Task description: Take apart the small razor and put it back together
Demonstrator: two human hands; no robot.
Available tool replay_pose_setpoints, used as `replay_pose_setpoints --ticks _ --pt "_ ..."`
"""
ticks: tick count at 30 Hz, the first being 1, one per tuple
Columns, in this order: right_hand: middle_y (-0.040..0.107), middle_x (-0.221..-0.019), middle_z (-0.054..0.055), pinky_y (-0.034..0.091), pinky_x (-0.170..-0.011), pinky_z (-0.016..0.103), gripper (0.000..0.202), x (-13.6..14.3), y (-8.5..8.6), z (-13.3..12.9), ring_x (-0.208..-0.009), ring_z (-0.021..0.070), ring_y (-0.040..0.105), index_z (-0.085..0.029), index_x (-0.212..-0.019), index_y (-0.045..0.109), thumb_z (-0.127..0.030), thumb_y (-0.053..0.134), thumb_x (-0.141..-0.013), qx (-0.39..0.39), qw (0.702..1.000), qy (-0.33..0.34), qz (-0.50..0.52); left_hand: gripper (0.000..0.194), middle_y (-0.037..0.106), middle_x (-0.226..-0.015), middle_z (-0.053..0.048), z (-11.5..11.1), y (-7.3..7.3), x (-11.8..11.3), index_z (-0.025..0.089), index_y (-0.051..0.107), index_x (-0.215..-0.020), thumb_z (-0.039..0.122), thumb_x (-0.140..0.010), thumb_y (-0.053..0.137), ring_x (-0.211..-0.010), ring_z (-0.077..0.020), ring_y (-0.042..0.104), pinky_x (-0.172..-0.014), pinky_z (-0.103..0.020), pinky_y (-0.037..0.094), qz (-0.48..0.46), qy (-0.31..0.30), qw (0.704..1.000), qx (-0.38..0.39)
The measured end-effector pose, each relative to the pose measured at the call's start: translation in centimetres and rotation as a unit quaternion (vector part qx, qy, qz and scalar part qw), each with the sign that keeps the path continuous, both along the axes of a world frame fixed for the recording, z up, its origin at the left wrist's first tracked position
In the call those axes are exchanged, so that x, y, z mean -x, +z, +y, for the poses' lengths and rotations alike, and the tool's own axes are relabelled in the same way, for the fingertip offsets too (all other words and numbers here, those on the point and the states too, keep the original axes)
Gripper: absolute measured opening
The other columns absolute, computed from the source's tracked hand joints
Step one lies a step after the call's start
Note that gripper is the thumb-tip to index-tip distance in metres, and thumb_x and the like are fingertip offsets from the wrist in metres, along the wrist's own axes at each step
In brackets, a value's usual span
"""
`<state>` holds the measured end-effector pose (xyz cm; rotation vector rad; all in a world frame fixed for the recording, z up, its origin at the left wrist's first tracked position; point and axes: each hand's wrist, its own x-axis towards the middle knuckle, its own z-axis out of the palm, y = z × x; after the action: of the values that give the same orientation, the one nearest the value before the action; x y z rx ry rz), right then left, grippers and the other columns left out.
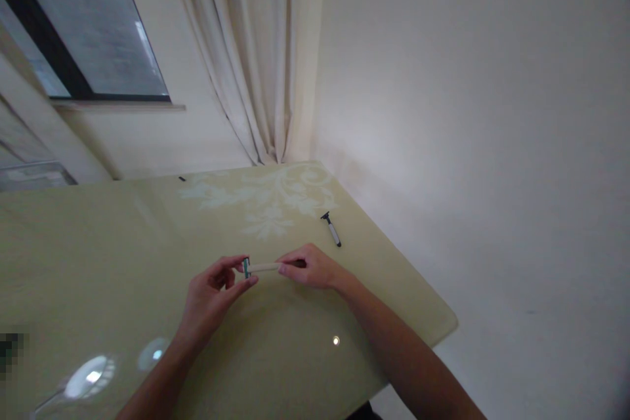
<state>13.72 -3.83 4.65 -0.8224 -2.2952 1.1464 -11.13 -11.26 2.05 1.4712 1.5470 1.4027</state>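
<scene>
A razor [264, 268] with a pale cream handle and a green-edged head is held level between my two hands, above the table. My left hand [211, 295] has its thumb and fingertips at the two ends of the razor's head. My right hand [311, 267] pinches the far end of the handle between thumb and fingers, covering its tip. Beyond my right hand, a second razor [333, 231], black and grey, lies on the table with its head pointing away from me.
The pale green glossy table [123, 262] has a white floral pattern and light reflections. A small dark piece [182, 178] lies near its far edge. A white wall [467, 144] runs along the right; a curtain [246, 46] and window [113, 26] stand behind.
</scene>
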Motion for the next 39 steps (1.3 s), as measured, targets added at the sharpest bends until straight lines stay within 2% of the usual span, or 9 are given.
replay_pose_setpoints --ticks 7,11,15,20,23,28,32,36,39 --pt "0.06 -0.065 -0.002 0.03 -0.053 0.02 0.035 -0.04 -0.27 0.25 -0.058 0.0095 0.043 -0.015 -0.109 0.082 -0.041 0.062 -0.096 -0.003 1.0 0.008 0.0 0.052 0.053 -0.062 0.005 0.15 -0.29 0.08 0.018 0.077 -0.103 0.051 -0.064 0.088 -0.056 -0.0117 0.048 -0.052 -0.022 0.039 0.006 -0.004 1.0 0.004" --pt "0.058 -0.064 -0.002 0.028 -0.052 0.021 0.036 -0.06 -0.25 0.27 -0.057 0.0091 0.041 -0.015 -0.106 0.082 -0.042 0.061 -0.096 -0.008 1.0 -0.016 0.002 0.05 0.055 -0.062 0.004 0.12 -0.14 -0.07 0.018 0.078 -0.1 0.051 -0.064 0.088 -0.056 -0.0115 0.049 -0.051 -0.022 0.04 0.006 -0.009 1.0 0.003" --pt "0.056 -0.061 -0.003 0.028 -0.053 0.021 0.035 0.07 -0.07 0.09 -0.056 0.009 0.04 -0.016 -0.106 0.082 -0.042 0.062 -0.096 -0.011 1.0 0.008 -0.007 0.049 0.057 -0.064 0.003 0.16 -0.18 -0.1 0.019 0.078 -0.101 0.051 -0.065 0.087 -0.055 -0.0111 0.048 -0.051 -0.022 0.039 0.014 -0.013 1.0 0.001" --pt "0.056 -0.063 -0.003 0.027 -0.053 0.021 0.037 -0.02 -0.17 0.13 -0.057 0.0091 0.041 -0.015 -0.106 0.082 -0.043 0.06 -0.097 -0.018 1.0 -0.01 -0.009 0.051 0.055 -0.061 0.004 0.25 -0.39 0.04 0.018 0.078 -0.101 0.051 -0.064 0.087 -0.054 -0.0116 0.048 -0.051 -0.022 0.038 0.017 -0.014 1.0 0.01" --pt "0.059 -0.065 -0.002 0.029 -0.053 0.021 0.037 -0.06 -0.19 0.15 -0.058 0.0096 0.043 -0.015 -0.108 0.081 -0.043 0.061 -0.097 -0.016 1.0 0.012 -0.006 0.049 0.056 -0.062 0.003 0.16 -0.05 -0.08 0.018 0.078 -0.101 0.05 -0.065 0.087 -0.055 -0.0118 0.049 -0.051 -0.022 0.039 0.019 -0.014 1.0 0.011" --pt "0.057 -0.064 -0.002 0.028 -0.053 0.022 0.038 -0.12 0.23 0.07 -0.058 0.0097 0.042 -0.016 -0.107 0.081 -0.044 0.058 -0.098 -0.017 1.0 -0.009 -0.017 0.048 0.056 -0.062 0.004 -0.05 0.59 -0.46 0.019 0.079 -0.098 0.051 -0.063 0.088 -0.054 -0.0115 0.048 -0.05 -0.022 0.039 0.006 -0.014 1.0 0.011" --pt "0.059 -0.065 -0.001 0.029 -0.054 0.021 0.036 -0.07 0.22 0.0 -0.059 0.0101 0.044 -0.015 -0.106 0.082 -0.043 0.06 -0.098 -0.015 1.0 0.021 -0.01 0.048 0.055 -0.061 0.004 -0.03 0.34 -0.53 0.019 0.079 -0.099 0.05 -0.063 0.088 -0.055 -0.0116 0.047 -0.051 -0.022 0.039 0.001 -0.014 1.0 0.01" --pt "0.056 -0.063 -0.002 0.027 -0.053 0.022 0.036 -0.29 -0.07 0.26 -0.058 0.0097 0.041 -0.014 -0.103 0.082 -0.042 0.059 -0.098 -0.01 1.0 -0.003 -0.013 0.049 0.054 -0.062 0.004 0.05 0.02 -0.41 0.018 0.079 -0.1 0.05 -0.064 0.088 -0.055 -0.0115 0.047 -0.05 -0.022 0.038 -0.002 -0.026 1.0 0.015" --pt "0.056 -0.065 -0.002 0.028 -0.053 0.021 0.037 -0.36 -0.1 0.32 -0.058 0.0096 0.041 -0.015 -0.107 0.081 -0.044 0.059 -0.098 0.003 1.0 0.015 0.0 0.05 0.053 -0.061 0.004 0.03 0.05 -0.33 0.017 0.078 -0.102 0.05 -0.066 0.087 -0.056 -0.012 0.049 -0.052 -0.022 0.038 -0.001 -0.028 0.999 0.023"
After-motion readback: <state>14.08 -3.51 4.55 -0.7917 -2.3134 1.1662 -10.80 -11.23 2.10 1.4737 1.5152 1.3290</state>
